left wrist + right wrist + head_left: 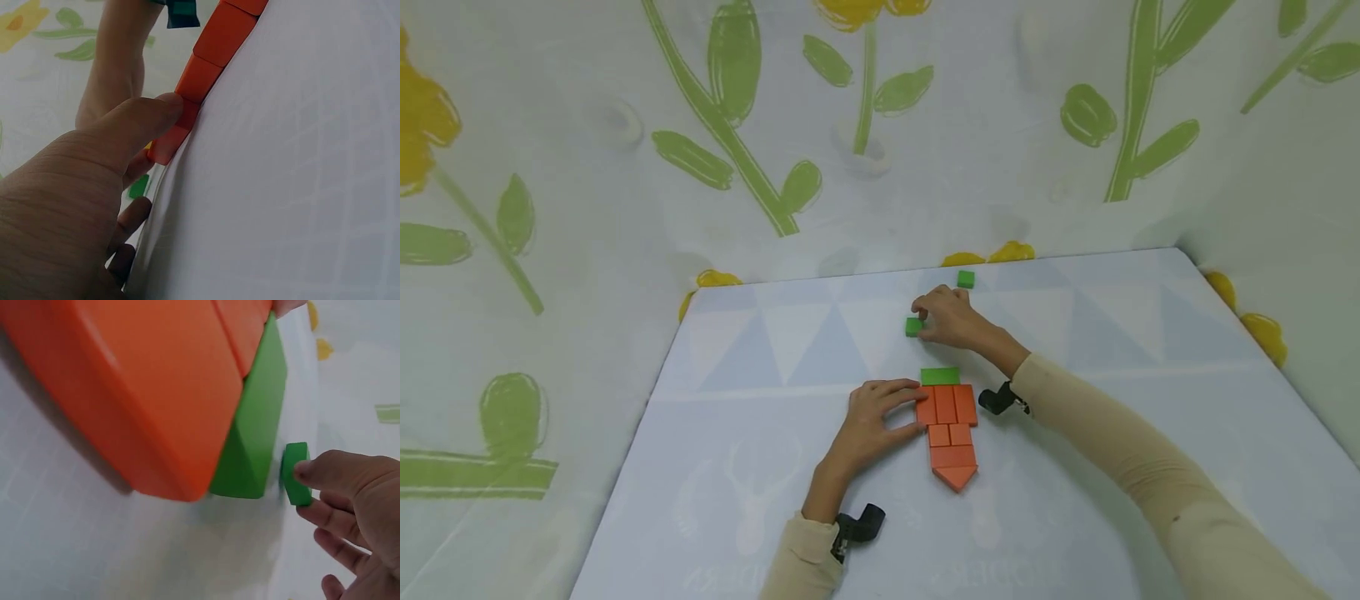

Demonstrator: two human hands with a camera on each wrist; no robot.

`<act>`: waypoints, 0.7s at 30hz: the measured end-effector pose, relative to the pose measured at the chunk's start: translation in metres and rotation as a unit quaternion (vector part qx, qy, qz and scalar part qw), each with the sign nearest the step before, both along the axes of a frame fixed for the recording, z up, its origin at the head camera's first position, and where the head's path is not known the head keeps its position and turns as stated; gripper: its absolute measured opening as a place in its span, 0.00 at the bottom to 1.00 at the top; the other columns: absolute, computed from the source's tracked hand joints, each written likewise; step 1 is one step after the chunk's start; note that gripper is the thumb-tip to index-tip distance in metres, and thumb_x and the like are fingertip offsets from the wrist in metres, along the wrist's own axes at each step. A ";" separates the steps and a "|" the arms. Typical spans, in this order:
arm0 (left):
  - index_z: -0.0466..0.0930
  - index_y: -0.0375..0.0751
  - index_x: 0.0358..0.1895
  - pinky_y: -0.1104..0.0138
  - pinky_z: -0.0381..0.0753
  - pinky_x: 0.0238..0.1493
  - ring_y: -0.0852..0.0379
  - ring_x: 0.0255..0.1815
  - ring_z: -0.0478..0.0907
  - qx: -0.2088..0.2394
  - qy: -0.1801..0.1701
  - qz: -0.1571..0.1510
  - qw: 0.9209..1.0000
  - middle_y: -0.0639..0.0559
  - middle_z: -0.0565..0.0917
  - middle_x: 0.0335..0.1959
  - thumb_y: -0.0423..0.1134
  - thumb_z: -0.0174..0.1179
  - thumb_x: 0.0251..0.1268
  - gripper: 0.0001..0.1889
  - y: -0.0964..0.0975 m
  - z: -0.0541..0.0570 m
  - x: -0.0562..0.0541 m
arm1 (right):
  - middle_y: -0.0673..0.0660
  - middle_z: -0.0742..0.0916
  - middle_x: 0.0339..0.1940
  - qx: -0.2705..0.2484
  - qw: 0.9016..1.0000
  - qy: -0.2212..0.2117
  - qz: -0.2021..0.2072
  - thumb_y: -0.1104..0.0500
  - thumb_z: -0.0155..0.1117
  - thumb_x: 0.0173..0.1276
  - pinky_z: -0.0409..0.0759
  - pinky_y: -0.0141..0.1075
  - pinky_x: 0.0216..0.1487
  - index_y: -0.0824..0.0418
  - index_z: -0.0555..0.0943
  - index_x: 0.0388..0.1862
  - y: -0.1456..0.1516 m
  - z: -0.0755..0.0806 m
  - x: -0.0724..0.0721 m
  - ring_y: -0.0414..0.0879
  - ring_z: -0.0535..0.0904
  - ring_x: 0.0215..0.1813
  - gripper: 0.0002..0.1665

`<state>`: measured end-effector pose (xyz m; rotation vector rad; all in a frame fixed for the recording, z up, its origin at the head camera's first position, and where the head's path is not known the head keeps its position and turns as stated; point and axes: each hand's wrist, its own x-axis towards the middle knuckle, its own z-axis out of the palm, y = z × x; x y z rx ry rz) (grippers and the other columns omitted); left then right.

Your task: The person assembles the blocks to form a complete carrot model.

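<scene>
My left hand [868, 425] rests at the left side of a flat figure of orange blocks [945, 405]. Its thumb and index fingertip touch the figure's edge, and the fingers are loosely extended. With thumb and fingers, my right hand [951, 318] pinches a small green square block [296, 474] beyond the figure. A long green block [940, 377] lies against the far end of the orange blocks. At the near end, an orange triangular block [955, 477] points toward me. In the left wrist view, the thumb presses the side of an orange block [199, 78].
Another small green block [966, 279] lies near the table's far edge. The table [730, 467] has a pale printed cover with blue triangles. Behind it hangs a white cloth [925, 200] with green leaves and yellow flowers.
</scene>
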<state>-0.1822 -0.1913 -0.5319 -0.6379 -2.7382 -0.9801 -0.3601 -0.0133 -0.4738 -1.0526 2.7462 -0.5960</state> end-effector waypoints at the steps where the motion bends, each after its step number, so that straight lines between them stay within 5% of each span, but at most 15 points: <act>1: 0.81 0.58 0.63 0.47 0.61 0.63 0.53 0.64 0.68 0.000 0.000 -0.001 1.000 0.61 0.77 0.65 0.53 0.68 0.63 0.24 0.000 0.000 0.000 | 0.52 0.85 0.45 -0.004 1.000 0.009 0.007 0.57 0.74 0.63 0.56 0.56 0.63 0.61 0.81 0.59 0.001 0.001 0.001 0.54 0.70 0.63 0.26; 12: 0.80 0.59 0.64 0.49 0.61 0.64 0.55 0.63 0.68 -0.013 -0.002 -0.001 1.000 0.61 0.77 0.65 0.54 0.67 0.65 0.24 -0.002 0.004 0.001 | 0.49 0.86 0.48 -0.007 0.995 0.042 0.093 0.59 0.74 0.63 0.59 0.53 0.63 0.58 0.83 0.58 0.016 0.017 0.038 0.51 0.71 0.62 0.23; 21: 0.81 0.58 0.63 0.47 0.61 0.63 0.54 0.63 0.68 -0.005 0.006 0.000 1.000 0.60 0.77 0.64 0.54 0.67 0.64 0.24 -0.001 0.000 0.000 | 0.50 0.86 0.49 0.001 0.992 0.048 0.118 0.59 0.73 0.64 0.61 0.53 0.62 0.56 0.84 0.56 0.022 0.008 0.043 0.51 0.72 0.61 0.20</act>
